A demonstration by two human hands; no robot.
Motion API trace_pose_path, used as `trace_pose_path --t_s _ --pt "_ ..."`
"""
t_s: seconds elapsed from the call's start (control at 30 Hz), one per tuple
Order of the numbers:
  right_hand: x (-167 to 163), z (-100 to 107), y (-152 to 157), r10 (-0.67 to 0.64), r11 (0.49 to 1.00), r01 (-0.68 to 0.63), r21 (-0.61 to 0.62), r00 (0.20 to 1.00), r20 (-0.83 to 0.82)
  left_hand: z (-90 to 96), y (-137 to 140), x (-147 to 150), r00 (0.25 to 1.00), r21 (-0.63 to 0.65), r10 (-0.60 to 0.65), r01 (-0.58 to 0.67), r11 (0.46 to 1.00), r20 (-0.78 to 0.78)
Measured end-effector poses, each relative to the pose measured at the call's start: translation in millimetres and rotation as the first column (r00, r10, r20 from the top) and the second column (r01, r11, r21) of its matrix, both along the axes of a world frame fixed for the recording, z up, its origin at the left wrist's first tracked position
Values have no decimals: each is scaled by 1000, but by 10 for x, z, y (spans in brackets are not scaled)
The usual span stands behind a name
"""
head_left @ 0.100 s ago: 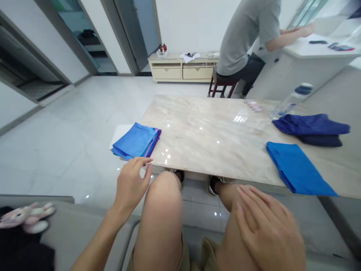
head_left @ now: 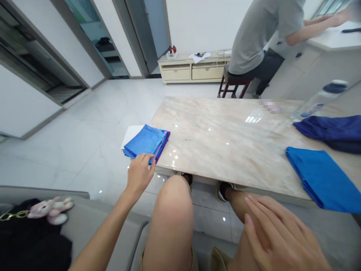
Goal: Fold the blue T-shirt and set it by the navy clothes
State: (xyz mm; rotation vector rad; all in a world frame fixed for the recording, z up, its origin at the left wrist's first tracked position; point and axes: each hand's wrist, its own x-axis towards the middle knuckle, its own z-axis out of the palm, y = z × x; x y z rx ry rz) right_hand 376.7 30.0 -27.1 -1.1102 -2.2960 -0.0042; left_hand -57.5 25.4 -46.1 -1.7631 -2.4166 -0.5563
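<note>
My left hand [head_left: 141,171] reaches to the near edge of a stack of folded cloths [head_left: 146,141] at the left corner of the table. Its thumb and fingers are a little apart at the cloth's corner; a firm grip does not show. The top cloth is light blue, with purple and teal layers beneath. My right hand [head_left: 282,233] is over my right leg, fingers stretched out, holding nothing. Beyond it, on the right of the table, lies a folded bright blue cloth [head_left: 321,177]. Behind that is a crumpled dark blue cloth [head_left: 332,130].
The marble-look table [head_left: 203,139] stands before my knees. A clear bottle [head_left: 316,103] is at its far right. A person in a grey shirt [head_left: 259,37] sits on a stool [head_left: 237,81] at a white counter. On the sofa [head_left: 109,222], a plush toy [head_left: 50,210] rests by black fabric.
My left hand has moved forward onto the edge of the cloth stack. The whole view has shifted, so things appear farther right. My right hand stays over my leg.
</note>
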Motion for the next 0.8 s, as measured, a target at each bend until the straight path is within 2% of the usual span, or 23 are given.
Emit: trace_pose_path --t_s 0.07,0.17,0.27,0.33,0.37,0.47,0.57,0.63,0.73,0.8 --pt "18 -71 77 1 1000 -1 -6 1000 -8 -224 201 -272 998 -77 63 -63 995 -14" --pt "31 -140 193 -24 1000 24 15 1000 -8 -454 514 -485 986 -139 163 -164 977 -13" --pt "5 -123 203 7 1000 -8 22 999 47 -530 738 -604 977 -174 214 -214 961 -20" --pt "-33 -66 153 45 999 -46 14 994 98 -483 812 -695 961 -188 254 -231 955 110" --pt "-56 -35 122 59 998 -61 18 992 116 -434 830 -744 929 -196 291 -249 948 228" --pt "-139 12 50 44 996 -52 76 994 99 -225 828 -860 756 -224 383 -311 924 531" --pt "-247 -9 43 9 995 -10 100 1000 5 22 780 -883 645 -208 408 -366 907 646" --pt "-320 20 43 18 999 -14 49 997 -70 203 739 -849 560 -174 398 -411 895 727" --pt "-374 287 -68 59 990 -96 -105 949 -308 534 682 -767 441 -93 321 -464 881 838" --pt "-356 628 -257 98 946 -248 -211 836 -539 808 664 -710 377 -33 242 -482 875 894"
